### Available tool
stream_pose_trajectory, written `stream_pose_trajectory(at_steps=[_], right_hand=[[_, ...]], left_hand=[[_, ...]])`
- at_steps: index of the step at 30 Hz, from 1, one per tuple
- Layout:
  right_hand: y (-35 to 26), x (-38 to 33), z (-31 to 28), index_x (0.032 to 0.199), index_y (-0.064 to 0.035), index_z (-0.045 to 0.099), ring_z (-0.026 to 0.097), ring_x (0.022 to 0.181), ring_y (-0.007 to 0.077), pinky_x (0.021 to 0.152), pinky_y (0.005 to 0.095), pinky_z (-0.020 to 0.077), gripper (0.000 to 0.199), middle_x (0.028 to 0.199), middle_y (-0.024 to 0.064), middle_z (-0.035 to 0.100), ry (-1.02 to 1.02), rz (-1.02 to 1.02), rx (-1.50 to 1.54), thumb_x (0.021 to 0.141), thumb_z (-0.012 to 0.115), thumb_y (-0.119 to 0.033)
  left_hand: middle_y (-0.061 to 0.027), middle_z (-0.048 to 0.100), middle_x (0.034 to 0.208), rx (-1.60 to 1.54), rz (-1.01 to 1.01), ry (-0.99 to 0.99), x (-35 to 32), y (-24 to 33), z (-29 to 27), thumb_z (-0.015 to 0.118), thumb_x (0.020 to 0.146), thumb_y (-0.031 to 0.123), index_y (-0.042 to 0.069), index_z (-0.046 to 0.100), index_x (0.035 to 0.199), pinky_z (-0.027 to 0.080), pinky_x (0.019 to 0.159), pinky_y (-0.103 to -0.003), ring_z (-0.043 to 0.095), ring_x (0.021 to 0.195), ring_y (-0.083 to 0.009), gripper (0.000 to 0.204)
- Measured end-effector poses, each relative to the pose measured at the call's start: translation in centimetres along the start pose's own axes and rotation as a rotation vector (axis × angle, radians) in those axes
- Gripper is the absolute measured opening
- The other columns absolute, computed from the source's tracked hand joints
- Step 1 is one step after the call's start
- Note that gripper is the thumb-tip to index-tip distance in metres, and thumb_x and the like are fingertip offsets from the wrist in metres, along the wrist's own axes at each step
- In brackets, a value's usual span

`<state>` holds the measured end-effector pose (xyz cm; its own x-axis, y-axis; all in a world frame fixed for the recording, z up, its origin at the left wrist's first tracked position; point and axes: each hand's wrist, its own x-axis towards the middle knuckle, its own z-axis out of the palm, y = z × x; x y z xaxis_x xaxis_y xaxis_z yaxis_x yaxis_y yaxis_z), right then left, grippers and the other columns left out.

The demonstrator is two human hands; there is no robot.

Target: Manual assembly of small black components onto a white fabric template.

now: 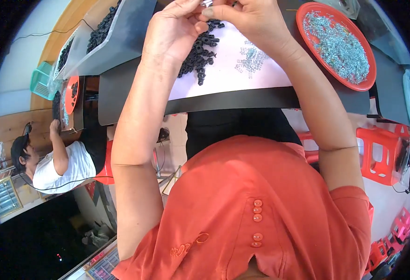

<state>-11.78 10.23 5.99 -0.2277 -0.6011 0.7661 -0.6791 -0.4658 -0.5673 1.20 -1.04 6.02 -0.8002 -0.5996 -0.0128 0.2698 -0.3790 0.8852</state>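
Observation:
At the top edge of the head view my left hand and my right hand meet, fingertips pinched together. Between them is a small shiny metal piece, partly cut off by the picture's edge and covered by fingers; its exact kind is hard to make out. Beneath my hands lies a white sheet. On it, by my left wrist, is a heap of small black molded parts. Nearer my right wrist is a loose cluster of small silvery springs.
A red plate full of silvery springs stands right on the dark table. Bins of black parts are at the left. Further left a person sits working beside a green basket. Red stools stand behind at the right.

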Motion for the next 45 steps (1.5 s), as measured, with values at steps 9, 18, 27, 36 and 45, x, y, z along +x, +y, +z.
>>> stream_pose_trajectory(at_steps=[9,18,27,36,45], right_hand=[[0.4,-0.2,0.8,0.082,0.0,0.063,0.064,0.069,0.0257,0.061,0.0322,0.0497,0.008,0.078,0.0136,0.063,0.112,-0.081,0.015,0.078,0.068,-0.004],[1.1,-0.2,-0.3,0.085,0.0027,0.063,0.06,0.067,0.0168,0.062,0.0279,0.0469,0.012,0.074,0.0121,0.063,0.157,0.054,0.119,0.084,0.062,-0.009],[3.5,-0.1,0.9,0.079,0.0033,0.065,0.06,0.065,0.0168,0.061,0.0302,0.0464,0.016,0.07,0.012,0.065,0.242,0.205,0.439,0.081,0.061,-0.012],[4.8,-0.5,1.9,0.079,0.0004,0.071,0.065,0.064,0.014,0.06,0.0276,0.0506,0.017,0.068,0.0099,0.068,0.288,0.18,0.123,0.078,0.066,-0.015],[4.2,-0.7,1.5,0.077,-0.0018,0.071,0.066,0.064,0.0194,0.062,0.0304,0.0507,0.016,0.069,0.0109,0.069,0.305,0.215,0.169,0.075,0.067,-0.017]], left_hand=[[-0.0062,0.062,0.086,-0.214,-0.059,0.007,-0.2,-0.8,1.1,0.06,0.093,0.023,0.003,0.059,0.099,0.045,0.063,-0.024,0.057,0.074,-0.0153,0.021],[-0.0109,0.065,0.088,0.061,0.403,-0.077,-4.4,3.8,2.5,0.059,0.092,0.021,-0.004,0.061,0.1,0.044,0.064,-0.029,0.059,0.075,-0.0213,0.026],[-0.012,0.066,0.094,-0.242,0.461,-0.109,-4.1,-0.2,7.3,0.056,0.091,0.021,-0.002,0.063,0.101,0.048,0.065,-0.035,0.061,0.076,-0.0271,0.026],[-0.0115,0.065,0.096,-0.271,0.521,-0.177,-3.5,-3.1,10.3,0.057,0.09,0.018,-0.002,0.063,0.102,0.049,0.067,-0.034,0.061,0.078,-0.0255,0.025],[-0.0111,0.065,0.097,-0.184,0.587,-0.177,-3.7,-4.4,11.7,0.059,0.089,0.016,-0.002,0.064,0.102,0.049,0.07,-0.032,0.061,0.08,-0.0239,0.024]])
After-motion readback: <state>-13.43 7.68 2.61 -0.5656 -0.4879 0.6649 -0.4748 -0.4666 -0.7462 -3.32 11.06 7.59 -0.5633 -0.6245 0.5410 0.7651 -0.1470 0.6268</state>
